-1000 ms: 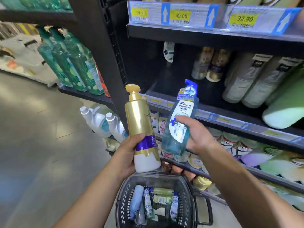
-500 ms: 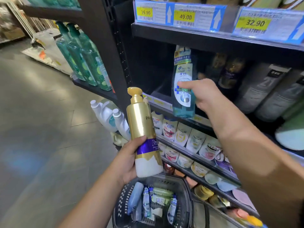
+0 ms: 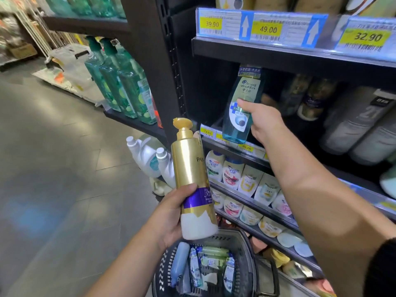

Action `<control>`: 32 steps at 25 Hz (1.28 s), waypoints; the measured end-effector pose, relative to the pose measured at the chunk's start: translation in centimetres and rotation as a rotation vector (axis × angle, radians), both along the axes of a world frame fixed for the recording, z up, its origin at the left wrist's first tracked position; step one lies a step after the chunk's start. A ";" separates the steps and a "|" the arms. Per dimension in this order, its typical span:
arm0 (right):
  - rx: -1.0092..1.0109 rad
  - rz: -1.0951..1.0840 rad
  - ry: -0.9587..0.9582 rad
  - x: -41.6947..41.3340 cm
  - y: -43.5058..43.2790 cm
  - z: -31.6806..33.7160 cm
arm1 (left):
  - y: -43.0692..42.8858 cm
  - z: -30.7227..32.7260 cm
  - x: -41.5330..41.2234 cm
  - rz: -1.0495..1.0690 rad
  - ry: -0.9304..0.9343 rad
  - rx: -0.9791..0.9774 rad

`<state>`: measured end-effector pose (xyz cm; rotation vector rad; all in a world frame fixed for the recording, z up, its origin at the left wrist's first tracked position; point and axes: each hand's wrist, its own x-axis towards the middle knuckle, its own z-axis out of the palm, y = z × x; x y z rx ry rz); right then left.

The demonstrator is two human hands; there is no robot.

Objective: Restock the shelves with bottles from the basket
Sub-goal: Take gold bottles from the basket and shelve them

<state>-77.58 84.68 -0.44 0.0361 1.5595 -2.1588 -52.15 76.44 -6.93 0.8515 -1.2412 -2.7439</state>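
1. Our right hand has its fingers curled round a blue bottle, held tilted at the mouth of the shelf, base over the price-tag edge.
2. Our left hand grips a gold pump bottle upright, just above the basket.
3. More bottles lie inside the basket.

Yellow price tags (39.90, 49.00, 32.90) up top; refill pouches lower down; white jugs beside grey floor.
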 end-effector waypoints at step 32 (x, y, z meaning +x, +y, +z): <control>0.901 0.046 0.440 -3.8 -1.1 -4.8 | -1.9 1.7 -4.1 -0.237 0.045 -0.024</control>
